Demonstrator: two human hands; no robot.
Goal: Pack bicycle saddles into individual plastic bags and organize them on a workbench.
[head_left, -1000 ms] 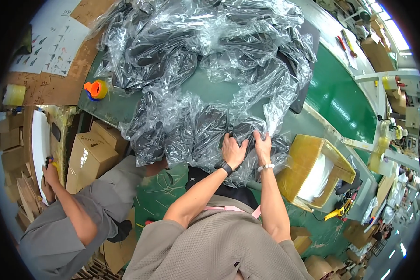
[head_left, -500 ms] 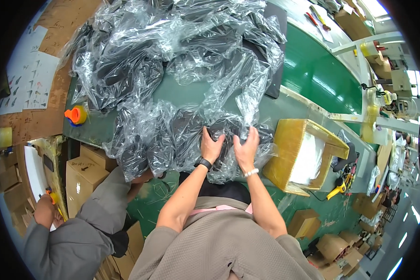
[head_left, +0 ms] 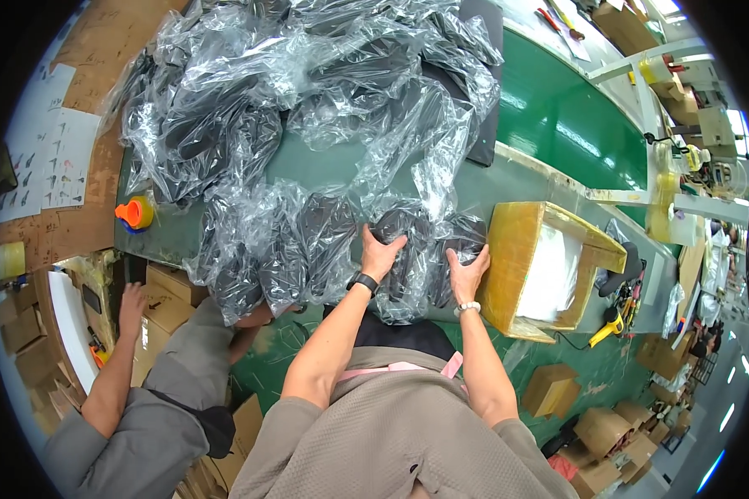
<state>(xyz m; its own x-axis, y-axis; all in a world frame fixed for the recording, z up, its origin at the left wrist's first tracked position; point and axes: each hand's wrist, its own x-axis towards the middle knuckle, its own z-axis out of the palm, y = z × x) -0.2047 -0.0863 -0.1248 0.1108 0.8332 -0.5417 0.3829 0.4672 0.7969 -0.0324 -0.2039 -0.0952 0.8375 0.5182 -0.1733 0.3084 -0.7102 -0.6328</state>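
A row of dark, padded-looking pieces in clear plastic bags [head_left: 329, 233] lies along the near edge of the green-grey table [head_left: 308, 166]. My left hand [head_left: 380, 254] rests at the left side of one bagged dark piece [head_left: 404, 237], its thumb spread well away from the fingers. At the row's right end, my right hand [head_left: 468, 279] has thumb and fingers on either side of another bagged dark piece [head_left: 462, 231]. Crumpled plastic covers much of both pieces, so their exact kind cannot be made out.
More bagged dark pieces [head_left: 216, 91] heap up at the back. A yellowish open box [head_left: 508, 262] stands right of my hands. An orange-and-yellow tape dispenser [head_left: 137, 214] sits at the table's left end. At lower left is a co-worker's arm [head_left: 112, 374], near cardboard boxes [head_left: 175, 287].
My right hand has shifted right and slightly nearer, onto the end piece, which now lies more distinctly apart. My left hand has barely moved. The co-worker's hand has risen toward the cardboard boxes.
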